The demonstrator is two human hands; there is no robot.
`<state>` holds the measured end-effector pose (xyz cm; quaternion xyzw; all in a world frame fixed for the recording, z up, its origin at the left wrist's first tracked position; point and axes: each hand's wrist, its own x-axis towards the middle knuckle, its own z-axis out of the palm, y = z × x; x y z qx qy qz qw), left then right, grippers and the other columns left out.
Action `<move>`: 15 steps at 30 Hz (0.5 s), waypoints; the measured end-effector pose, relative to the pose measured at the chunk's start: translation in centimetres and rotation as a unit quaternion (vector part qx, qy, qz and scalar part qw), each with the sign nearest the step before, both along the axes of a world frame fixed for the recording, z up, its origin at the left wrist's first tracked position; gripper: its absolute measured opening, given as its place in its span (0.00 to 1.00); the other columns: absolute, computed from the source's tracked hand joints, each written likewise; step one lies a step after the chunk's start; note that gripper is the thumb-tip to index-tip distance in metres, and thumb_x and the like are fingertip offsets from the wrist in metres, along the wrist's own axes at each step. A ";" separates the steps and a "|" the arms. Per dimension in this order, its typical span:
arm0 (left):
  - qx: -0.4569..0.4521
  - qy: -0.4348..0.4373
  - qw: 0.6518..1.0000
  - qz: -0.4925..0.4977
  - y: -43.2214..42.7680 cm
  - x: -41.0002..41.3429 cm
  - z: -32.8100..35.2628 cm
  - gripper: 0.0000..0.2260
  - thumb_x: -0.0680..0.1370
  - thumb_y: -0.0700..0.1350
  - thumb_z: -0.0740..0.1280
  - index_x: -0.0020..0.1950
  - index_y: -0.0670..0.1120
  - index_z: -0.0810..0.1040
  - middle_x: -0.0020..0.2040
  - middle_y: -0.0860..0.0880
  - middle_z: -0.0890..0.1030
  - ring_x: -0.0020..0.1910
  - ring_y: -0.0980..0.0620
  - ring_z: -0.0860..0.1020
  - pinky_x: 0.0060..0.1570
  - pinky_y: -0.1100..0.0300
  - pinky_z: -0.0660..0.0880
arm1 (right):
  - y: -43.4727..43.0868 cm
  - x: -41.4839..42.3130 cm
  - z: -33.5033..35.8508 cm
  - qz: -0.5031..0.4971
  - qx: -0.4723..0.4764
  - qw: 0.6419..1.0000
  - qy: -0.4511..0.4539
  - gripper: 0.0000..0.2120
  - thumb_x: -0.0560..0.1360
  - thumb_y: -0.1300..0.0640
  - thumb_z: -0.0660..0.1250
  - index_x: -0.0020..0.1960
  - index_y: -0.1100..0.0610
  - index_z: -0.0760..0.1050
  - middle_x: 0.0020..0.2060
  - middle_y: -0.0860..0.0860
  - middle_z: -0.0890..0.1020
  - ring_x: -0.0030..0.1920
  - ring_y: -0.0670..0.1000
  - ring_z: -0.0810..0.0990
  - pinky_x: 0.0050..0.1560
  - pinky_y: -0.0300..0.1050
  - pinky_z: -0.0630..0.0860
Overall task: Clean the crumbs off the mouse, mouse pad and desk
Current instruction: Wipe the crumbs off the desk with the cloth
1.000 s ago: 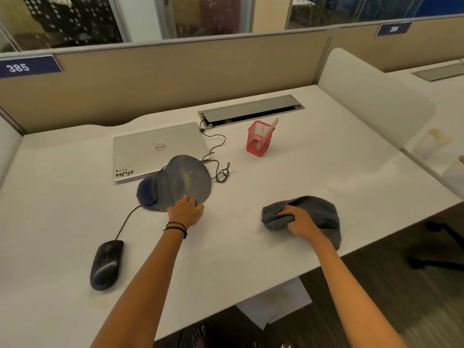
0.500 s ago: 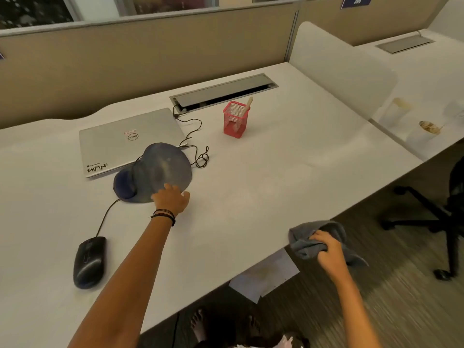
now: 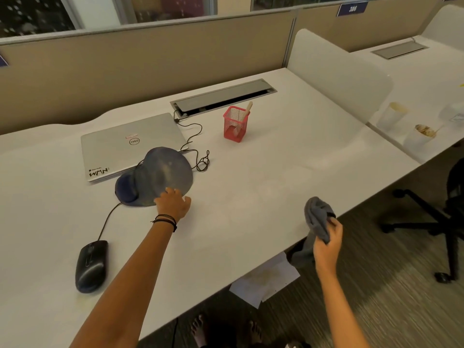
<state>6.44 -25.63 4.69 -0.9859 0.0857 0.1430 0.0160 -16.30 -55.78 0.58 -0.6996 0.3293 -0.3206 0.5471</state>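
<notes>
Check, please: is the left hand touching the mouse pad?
Touching. The head view shows the left hand with its fingers lying on the near edge of the mouse pad, with no gap between them.

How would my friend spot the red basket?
On the white desk, find the grey cable hatch at the back. Just in front of it, right of the silver laptop, stands the red mesh basket. It's the only red thing, with a wooden stick poking out.
</notes>
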 end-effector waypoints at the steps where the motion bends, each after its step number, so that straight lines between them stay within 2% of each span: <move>1: 0.000 -0.003 1.000 0.001 0.0 0.0 -0.1 0.21 0.82 0.53 0.52 0.68 0.40 0.67 0.67 0.40 0.69 0.63 0.40 0.71 0.59 0.50 0.70 | 0.8 -0.5 -1.0 -0.003 -0.011 1.000 0.009 0.19 0.74 0.74 0.61 0.63 0.63 0.67 0.56 0.57 0.74 0.53 0.48 0.76 0.57 0.30 0.72; 3: -0.003 -0.009 1.000 -0.002 0.0 0.0 -0.2 0.21 0.82 0.53 0.52 0.67 0.40 0.68 0.65 0.41 0.70 0.62 0.41 0.72 0.58 0.50 0.71 | 1.5 -1.9 -2.9 -0.003 -0.039 0.998 0.046 0.17 0.74 0.73 0.61 0.63 0.66 0.68 0.57 0.60 0.73 0.56 0.55 0.73 0.59 0.38 0.71; 5: -0.010 -0.011 1.000 -0.006 -0.3 -0.3 -0.5 0.20 0.82 0.52 0.52 0.67 0.40 0.68 0.64 0.41 0.71 0.61 0.41 0.72 0.57 0.51 0.71 | 0.8 -3.3 -4.1 -0.005 -0.033 0.996 0.078 0.15 0.75 0.72 0.61 0.62 0.67 0.70 0.57 0.59 0.72 0.57 0.56 0.73 0.61 0.48 0.71; 6: -0.014 -0.011 1.000 -0.008 -0.5 -0.7 -0.8 0.20 0.82 0.52 0.53 0.66 0.40 0.68 0.64 0.41 0.71 0.61 0.41 0.72 0.57 0.51 0.71 | 0.1 -3.8 -4.2 0.002 -0.032 0.996 0.087 0.15 0.76 0.71 0.61 0.62 0.66 0.71 0.56 0.57 0.72 0.56 0.56 0.73 0.61 0.48 0.71; 9: -0.024 -0.019 0.999 -0.010 -0.6 -0.9 -1.0 0.19 0.81 0.51 0.53 0.65 0.40 0.68 0.64 0.41 0.71 0.60 0.42 0.72 0.57 0.51 0.71 | -1.7 -3.7 -3.8 0.018 -0.053 0.991 0.121 0.14 0.76 0.70 0.61 0.61 0.66 0.72 0.55 0.53 0.72 0.56 0.58 0.74 0.53 0.26 0.71; 10: -0.023 -0.023 0.999 -0.009 -0.6 -0.9 -1.2 0.19 0.81 0.51 0.53 0.66 0.40 0.68 0.65 0.41 0.70 0.61 0.42 0.71 0.58 0.50 0.70 | -2.1 -3.7 -3.7 0.016 -0.043 0.991 0.124 0.14 0.76 0.70 0.61 0.60 0.65 0.72 0.55 0.55 0.73 0.56 0.58 0.74 0.51 0.26 0.72; 13: -0.017 -0.042 0.999 0.008 1.5 -0.4 -0.7 0.20 0.81 0.51 0.53 0.69 0.41 0.65 0.70 0.40 0.66 0.65 0.42 0.69 0.61 0.49 0.69 | -1.2 -1.7 -2.5 -0.008 -0.014 0.994 0.104 0.14 0.75 0.71 0.61 0.60 0.64 0.72 0.56 0.61 0.75 0.56 0.60 0.74 0.54 0.44 0.74; 15: -0.006 -0.028 1.000 -0.001 1.4 -0.5 -0.9 0.22 0.82 0.52 0.52 0.71 0.41 0.63 0.74 0.40 0.62 0.68 0.41 0.67 0.64 0.47 0.68 | -1.1 -1.0 -1.8 -0.059 -0.004 0.993 0.101 0.15 0.74 0.73 0.59 0.59 0.64 0.72 0.55 0.62 0.76 0.56 0.62 0.75 0.56 0.51 0.72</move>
